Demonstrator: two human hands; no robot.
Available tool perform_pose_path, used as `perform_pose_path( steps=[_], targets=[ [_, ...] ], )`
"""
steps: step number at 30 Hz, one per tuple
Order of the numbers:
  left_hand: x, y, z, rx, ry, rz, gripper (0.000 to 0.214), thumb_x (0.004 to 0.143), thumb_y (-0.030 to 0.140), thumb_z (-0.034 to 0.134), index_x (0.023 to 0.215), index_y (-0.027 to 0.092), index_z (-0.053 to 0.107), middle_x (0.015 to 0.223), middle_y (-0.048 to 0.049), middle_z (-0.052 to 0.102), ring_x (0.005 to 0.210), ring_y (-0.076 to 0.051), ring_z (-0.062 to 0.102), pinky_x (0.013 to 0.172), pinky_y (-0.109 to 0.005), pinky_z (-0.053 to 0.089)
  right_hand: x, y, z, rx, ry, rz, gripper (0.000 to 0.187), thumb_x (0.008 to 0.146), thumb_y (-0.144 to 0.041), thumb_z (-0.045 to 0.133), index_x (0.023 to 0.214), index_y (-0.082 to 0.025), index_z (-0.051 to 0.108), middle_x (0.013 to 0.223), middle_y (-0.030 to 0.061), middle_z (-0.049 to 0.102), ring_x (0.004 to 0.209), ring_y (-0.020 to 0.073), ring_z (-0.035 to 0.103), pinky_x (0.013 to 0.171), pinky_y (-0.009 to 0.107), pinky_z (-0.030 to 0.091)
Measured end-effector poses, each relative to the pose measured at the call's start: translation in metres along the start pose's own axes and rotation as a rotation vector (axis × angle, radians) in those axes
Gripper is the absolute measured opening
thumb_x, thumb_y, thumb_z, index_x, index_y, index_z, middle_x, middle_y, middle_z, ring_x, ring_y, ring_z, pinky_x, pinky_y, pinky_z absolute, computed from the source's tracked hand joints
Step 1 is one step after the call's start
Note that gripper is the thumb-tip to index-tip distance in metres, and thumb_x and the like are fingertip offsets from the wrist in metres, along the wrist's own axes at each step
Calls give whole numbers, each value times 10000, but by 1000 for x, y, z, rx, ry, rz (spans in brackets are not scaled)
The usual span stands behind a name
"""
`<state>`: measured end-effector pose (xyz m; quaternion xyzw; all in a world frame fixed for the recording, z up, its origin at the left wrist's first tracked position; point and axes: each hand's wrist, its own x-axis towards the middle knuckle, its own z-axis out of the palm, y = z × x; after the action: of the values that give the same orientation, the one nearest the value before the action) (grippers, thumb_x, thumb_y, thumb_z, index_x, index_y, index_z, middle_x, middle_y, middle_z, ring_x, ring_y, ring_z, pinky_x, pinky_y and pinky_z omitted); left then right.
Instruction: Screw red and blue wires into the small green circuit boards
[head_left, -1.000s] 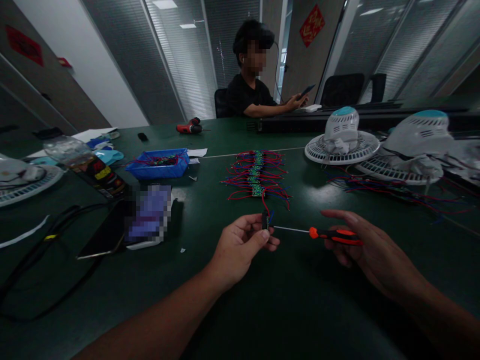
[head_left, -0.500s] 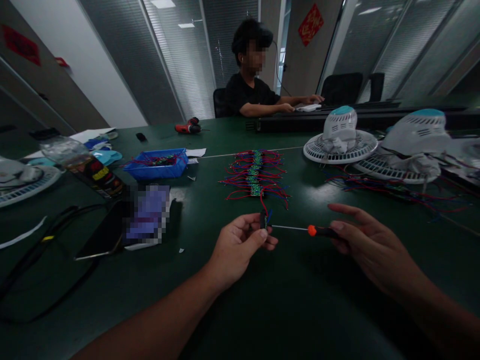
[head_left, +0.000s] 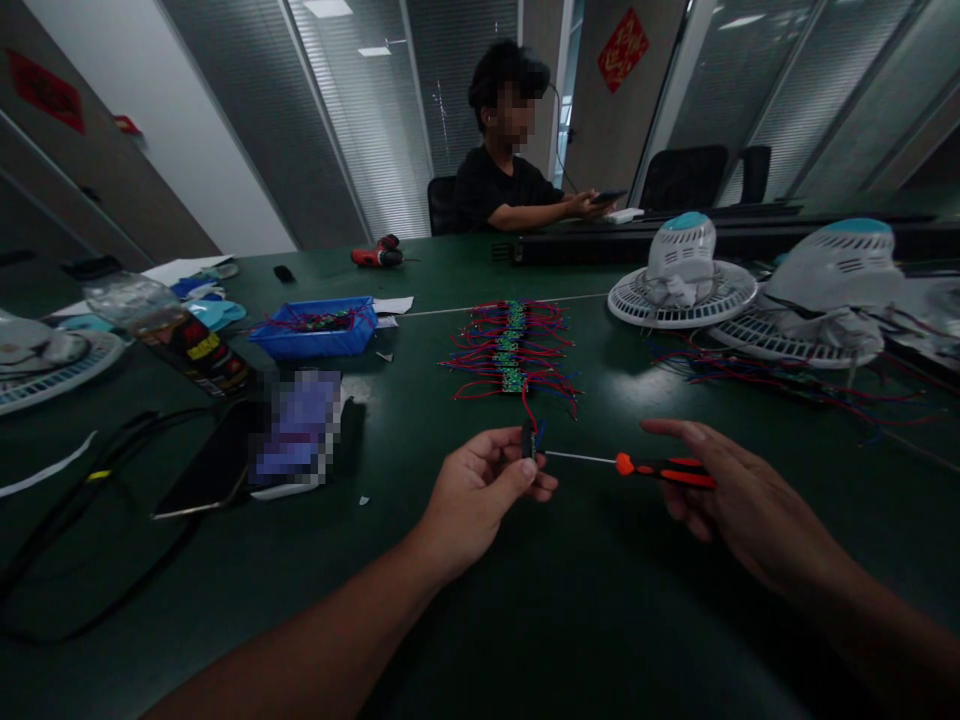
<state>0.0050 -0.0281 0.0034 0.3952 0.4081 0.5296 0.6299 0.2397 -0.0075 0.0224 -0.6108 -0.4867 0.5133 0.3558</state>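
Note:
My left hand [head_left: 480, 490] pinches a small circuit board with a dark block [head_left: 528, 442]. Red and blue wires [head_left: 531, 408] rise from it. The thin shaft of a black-and-orange screwdriver [head_left: 667, 470] meets the board from the right; its exact contact at the tip is too small to make out. Around the handle's rear end, my right hand [head_left: 727, 490] holds the screwdriver loosely, with the upper finger stretched forward and the other fingers curled below. Beyond the hands lies a column of green circuit boards [head_left: 513, 345] with red and blue wires spreading to both sides.
On the left are a blue bin [head_left: 315, 335] of wired boards, a bottle [head_left: 172, 335], a phone [head_left: 210, 460] and black cables. A red power drill [head_left: 377, 254] lies farther back. White fan-like housings [head_left: 681, 285] stand right. Across the table sits a person [head_left: 502, 185] holding a dark object.
My right hand has loosened and shifted back along the screwdriver, baring more of its orange handle. My left hand stays put. The person opposite now holds up a dark object.

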Motion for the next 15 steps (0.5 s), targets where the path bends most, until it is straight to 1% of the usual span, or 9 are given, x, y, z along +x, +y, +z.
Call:
perform_pose_path(
  steps=[2,5,8,12,15],
  targets=[
    [0,0,0,4,5,-6,289,767,152,667,1044,116,594,858,-57,668,721,-165,682,699,-321,557,0,1,-1,-47,27,-19,631,790,-640,521,1240,-199,557,502,-26,513,426,128,452,378,239,313],
    [0,0,0,0,6,-3,292,765,145,666,1045,112,592,856,-56,670,716,-165,683,695,-322,557,2,5,-2,7,24,-71,587,766,-566,618,1234,-219,544,540,-39,515,453,112,439,398,227,315],
    [0,0,1,-3,6,4,291,768,143,659,1048,109,589,854,-53,669,718,-163,683,689,-313,557,3,8,-3,115,16,-122,572,732,-493,697,1217,-235,538,623,-32,554,519,114,471,449,233,353],
    [0,1,2,7,7,1,287,761,146,669,1035,107,590,847,-54,669,715,-167,685,688,-318,556,3,8,0,263,35,-158,507,655,-421,781,1093,-231,609,744,-10,583,607,120,505,517,246,400],
    [0,0,2,10,0,-1,289,758,154,674,1033,112,593,853,-59,670,721,-171,685,692,-321,555,2,6,1,283,42,-189,474,636,-405,792,1047,-231,632,779,5,596,631,135,525,536,264,421]
  ],
)
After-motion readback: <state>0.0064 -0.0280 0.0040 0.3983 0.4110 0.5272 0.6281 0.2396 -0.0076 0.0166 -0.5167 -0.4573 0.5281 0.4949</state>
